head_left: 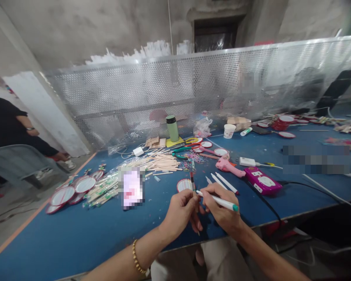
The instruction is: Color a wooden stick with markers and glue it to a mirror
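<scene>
Pinched in my left hand (pixel 183 207) is a thin stick with a flat, dark reddish-brown top (pixel 192 178); my fingers cover its middle. My right hand (pixel 222 208) grips a white marker pen (pixel 226 203) with a green end, its tip side against the stick near my left fingertips. Just behind my left hand lies a round white disc (pixel 183 185) with a red rim and coloured lines. More white marker pens (pixel 226 182) lie on the blue table (pixel 105 238) beyond my right hand.
Left of my hands are a phone (pixel 132 189), bundled wooden sticks (pixel 105 189) and red-rimmed discs (pixel 62 195). Farther back stand a green bottle (pixel 172 129) and paper cup (pixel 229 131). A pink glue gun (pixel 229 167), purple power box (pixel 262 181) and cables lie right. A person (pixel 8 121) is far left.
</scene>
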Demonstrator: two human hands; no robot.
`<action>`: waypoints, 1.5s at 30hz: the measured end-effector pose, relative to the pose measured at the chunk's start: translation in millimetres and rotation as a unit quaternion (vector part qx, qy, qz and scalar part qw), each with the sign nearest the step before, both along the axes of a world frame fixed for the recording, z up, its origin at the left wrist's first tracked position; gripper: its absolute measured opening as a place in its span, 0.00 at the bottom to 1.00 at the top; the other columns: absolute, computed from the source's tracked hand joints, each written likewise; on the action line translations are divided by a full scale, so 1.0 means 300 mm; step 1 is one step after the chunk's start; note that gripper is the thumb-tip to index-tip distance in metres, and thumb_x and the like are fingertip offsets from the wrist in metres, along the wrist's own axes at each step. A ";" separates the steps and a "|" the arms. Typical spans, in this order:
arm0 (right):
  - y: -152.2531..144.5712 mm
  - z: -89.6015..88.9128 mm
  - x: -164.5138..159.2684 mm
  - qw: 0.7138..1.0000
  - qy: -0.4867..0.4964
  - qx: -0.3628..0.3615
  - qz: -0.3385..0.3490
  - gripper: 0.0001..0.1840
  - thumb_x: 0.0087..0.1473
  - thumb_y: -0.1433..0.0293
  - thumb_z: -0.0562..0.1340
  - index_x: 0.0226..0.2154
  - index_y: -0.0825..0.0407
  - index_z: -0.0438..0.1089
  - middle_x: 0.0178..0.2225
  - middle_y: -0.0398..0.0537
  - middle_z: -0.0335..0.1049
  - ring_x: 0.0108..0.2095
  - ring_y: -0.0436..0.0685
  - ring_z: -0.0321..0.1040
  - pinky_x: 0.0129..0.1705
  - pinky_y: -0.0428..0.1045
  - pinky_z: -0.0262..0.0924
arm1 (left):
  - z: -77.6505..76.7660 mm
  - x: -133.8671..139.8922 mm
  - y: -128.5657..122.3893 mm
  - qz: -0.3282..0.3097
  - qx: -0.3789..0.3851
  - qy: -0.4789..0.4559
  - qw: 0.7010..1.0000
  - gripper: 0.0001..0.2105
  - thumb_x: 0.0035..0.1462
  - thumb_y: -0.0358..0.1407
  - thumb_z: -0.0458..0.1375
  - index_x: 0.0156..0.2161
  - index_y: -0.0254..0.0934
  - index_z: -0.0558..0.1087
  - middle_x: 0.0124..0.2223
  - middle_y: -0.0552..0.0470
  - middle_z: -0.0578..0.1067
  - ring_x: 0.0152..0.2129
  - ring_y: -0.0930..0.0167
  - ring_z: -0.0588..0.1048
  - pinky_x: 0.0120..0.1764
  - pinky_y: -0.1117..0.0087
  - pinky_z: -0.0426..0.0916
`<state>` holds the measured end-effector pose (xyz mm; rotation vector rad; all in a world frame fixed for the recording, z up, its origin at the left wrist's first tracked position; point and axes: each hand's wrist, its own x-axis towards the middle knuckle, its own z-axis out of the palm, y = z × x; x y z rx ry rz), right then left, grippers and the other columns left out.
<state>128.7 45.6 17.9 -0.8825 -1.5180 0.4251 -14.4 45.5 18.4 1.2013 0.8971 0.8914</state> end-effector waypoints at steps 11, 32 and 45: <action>0.002 0.003 0.003 1.000 -0.017 0.011 0.003 0.11 0.57 0.70 0.59 0.23 0.49 0.69 0.14 0.38 0.69 0.11 0.47 0.64 0.15 0.41 0.60 | -0.002 0.000 -0.005 0.002 0.009 0.007 1.000 0.22 0.50 0.56 0.62 0.29 0.38 0.65 0.23 0.57 0.74 0.10 0.74 0.73 0.12 0.77 0.66; 0.000 -0.001 0.003 1.000 -0.018 -0.004 0.002 0.11 0.57 0.69 0.59 0.24 0.49 0.69 0.15 0.39 0.69 0.12 0.48 0.64 0.15 0.42 0.59 | 0.004 0.002 -0.006 0.001 0.010 0.010 1.000 0.23 0.50 0.56 0.62 0.29 0.38 0.64 0.20 0.58 0.72 0.10 0.73 0.73 0.12 0.77 0.66; -0.001 -0.004 0.001 1.000 -0.022 0.003 0.019 0.12 0.58 0.70 0.59 0.24 0.49 0.70 0.16 0.39 0.69 0.13 0.47 0.65 0.17 0.42 0.60 | -0.011 0.002 -0.003 -0.001 0.022 0.025 0.999 0.21 0.52 0.55 0.60 0.29 0.39 0.63 0.17 0.59 0.71 0.09 0.72 0.73 0.12 0.77 0.66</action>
